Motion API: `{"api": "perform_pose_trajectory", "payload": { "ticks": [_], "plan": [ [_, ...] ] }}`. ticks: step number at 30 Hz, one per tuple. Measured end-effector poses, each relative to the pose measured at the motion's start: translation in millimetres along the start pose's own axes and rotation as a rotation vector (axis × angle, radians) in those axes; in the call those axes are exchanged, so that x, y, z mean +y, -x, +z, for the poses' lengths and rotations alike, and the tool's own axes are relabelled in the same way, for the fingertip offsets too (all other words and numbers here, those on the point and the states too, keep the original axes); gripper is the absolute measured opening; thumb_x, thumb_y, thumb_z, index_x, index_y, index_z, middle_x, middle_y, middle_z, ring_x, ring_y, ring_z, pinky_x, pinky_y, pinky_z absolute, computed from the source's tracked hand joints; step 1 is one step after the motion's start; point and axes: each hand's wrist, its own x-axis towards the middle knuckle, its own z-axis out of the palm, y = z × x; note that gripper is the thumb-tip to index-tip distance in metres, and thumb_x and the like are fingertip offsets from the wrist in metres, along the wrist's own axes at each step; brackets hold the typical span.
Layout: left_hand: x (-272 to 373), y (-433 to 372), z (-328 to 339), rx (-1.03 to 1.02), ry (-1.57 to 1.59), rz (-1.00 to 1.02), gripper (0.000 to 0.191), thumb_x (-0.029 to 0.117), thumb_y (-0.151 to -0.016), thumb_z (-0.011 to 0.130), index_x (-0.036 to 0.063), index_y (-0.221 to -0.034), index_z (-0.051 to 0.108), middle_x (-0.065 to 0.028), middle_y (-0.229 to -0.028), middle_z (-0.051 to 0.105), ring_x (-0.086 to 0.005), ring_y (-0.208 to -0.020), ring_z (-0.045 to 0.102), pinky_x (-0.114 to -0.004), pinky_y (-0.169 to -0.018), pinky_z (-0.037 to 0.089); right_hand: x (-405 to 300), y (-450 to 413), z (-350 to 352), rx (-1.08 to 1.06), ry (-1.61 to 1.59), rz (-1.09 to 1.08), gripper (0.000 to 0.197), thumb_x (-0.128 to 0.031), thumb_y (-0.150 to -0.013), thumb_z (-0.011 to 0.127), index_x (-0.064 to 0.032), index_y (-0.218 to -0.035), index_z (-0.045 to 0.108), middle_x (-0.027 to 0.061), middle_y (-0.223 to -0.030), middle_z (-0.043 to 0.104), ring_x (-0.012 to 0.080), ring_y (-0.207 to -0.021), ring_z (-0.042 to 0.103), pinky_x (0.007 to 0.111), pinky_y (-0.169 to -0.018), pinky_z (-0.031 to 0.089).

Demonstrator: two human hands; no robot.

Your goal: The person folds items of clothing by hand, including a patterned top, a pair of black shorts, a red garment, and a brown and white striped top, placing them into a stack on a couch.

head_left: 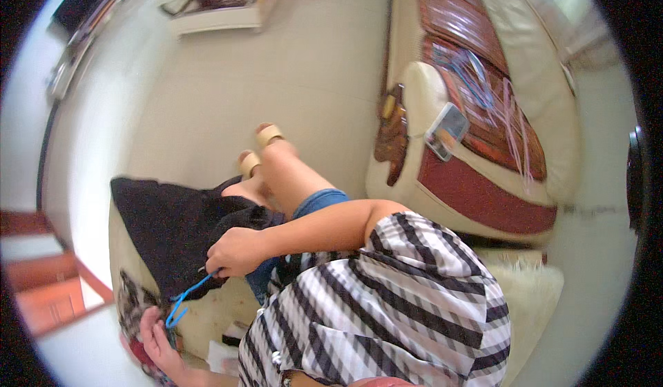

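Observation:
My right hand (235, 252) grips a blue hanger (189, 293) and the edge of a black garment (166, 226). The hanger's hook points away from that hand, towards the lower left. The black cloth spreads over the pale seat (207, 309) and partly across my legs. Close to the hook, my left hand (160, 340) has its fingers extended and holds nothing that I can see. A patterned cloth (135, 299) lies beside and behind its fingers; whether they touch it I cannot tell.
To the right stands a cream sofa (549, 128) with brown seat panels. A phone (448, 128) lies on its armrest, and blue hangers (474, 76) and pink hangers (513, 128) on the seat. Ahead is a low white table (217, 24). A wooden cabinet (49, 283) stands left.

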Motion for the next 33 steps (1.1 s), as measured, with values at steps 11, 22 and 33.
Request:
{"api": "perform_pose_trajectory", "payload": {
  "ticks": [11,22,33],
  "plan": [
    [69.7,-170.0,144.3,-0.182,-0.63,0.686,0.011,0.014,-0.082,0.055,0.0039,-0.08,0.057,-0.0114,-0.09,0.06,-0.0305,-0.088,0.053,-0.041,-0.083,0.036,99.5,55.1,-104.2,0.182,-0.518,0.063,0.021,-0.026,-0.077,0.06,-0.0121,-0.092,0.066,0.0073,-0.087,0.064,0.0241,-0.085,0.06,0.036,-0.072,0.045],
    [68.1,-147.1,182.4,-0.217,-0.623,0.53,0.005,0.005,-0.075,0.058,0.0021,-0.079,0.056,-0.0117,-0.079,0.057,-0.0298,-0.076,0.052,-0.039,-0.067,0.04,62.3,21.5,-94.8,0.171,-0.434,0.267,0.034,-0.041,-0.082,0.056,-0.0084,-0.089,0.063,0.0111,-0.081,0.064,0.0309,-0.077,0.061,0.041,-0.066,0.047],
    [8.3,-110.1,115.7,-0.269,-0.493,0.183,0.027,-0.002,-0.075,0.048,-0.0015,-0.101,0.057,-0.0165,-0.116,0.051,-0.0322,-0.114,0.043,-0.04,-0.099,0.03,73.6,20.0,-92.1,0.021,-0.486,0.3,0.045,-0.056,-0.077,0.058,-0.0122,-0.085,0.064,0.0075,-0.074,0.064,0.0272,-0.072,0.062,0.038,-0.063,0.047]
  ]
}}
